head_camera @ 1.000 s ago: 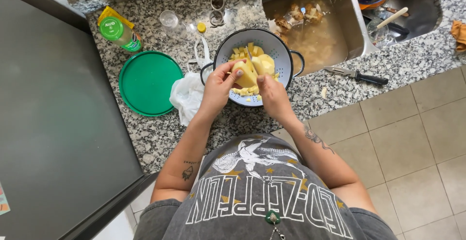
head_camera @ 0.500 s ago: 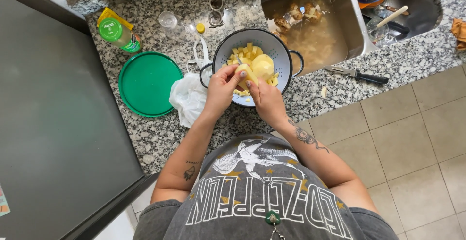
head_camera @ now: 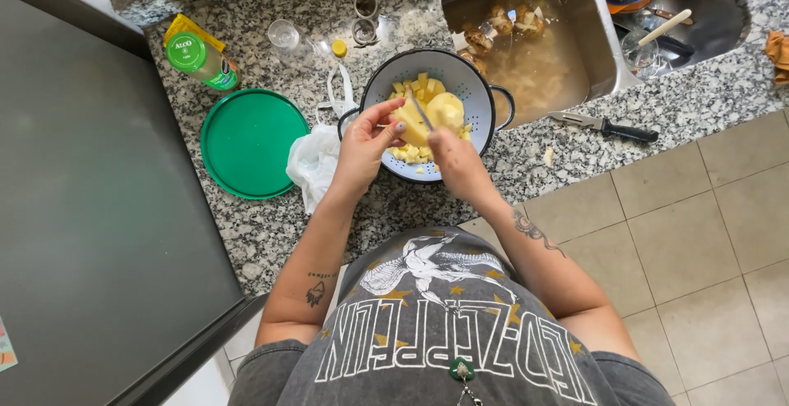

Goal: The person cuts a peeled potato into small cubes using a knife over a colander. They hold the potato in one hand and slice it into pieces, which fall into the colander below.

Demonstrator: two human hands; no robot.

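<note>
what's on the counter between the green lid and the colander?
In the head view, a crumpled white plastic bag lies on the granite between the green lid and the colander, by the left hand.

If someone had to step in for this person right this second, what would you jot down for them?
Left hand: grip on a peeled potato over the colander.
Right hand: grip on a small knife, blade against the potato.
Colander sits on the counter beside the sink.
Done: a pile of cubes already in the colander.
Left: the held potato, plus another whole one lying in the colander.
Spare black-handled knife lies right of the colander.
</note>
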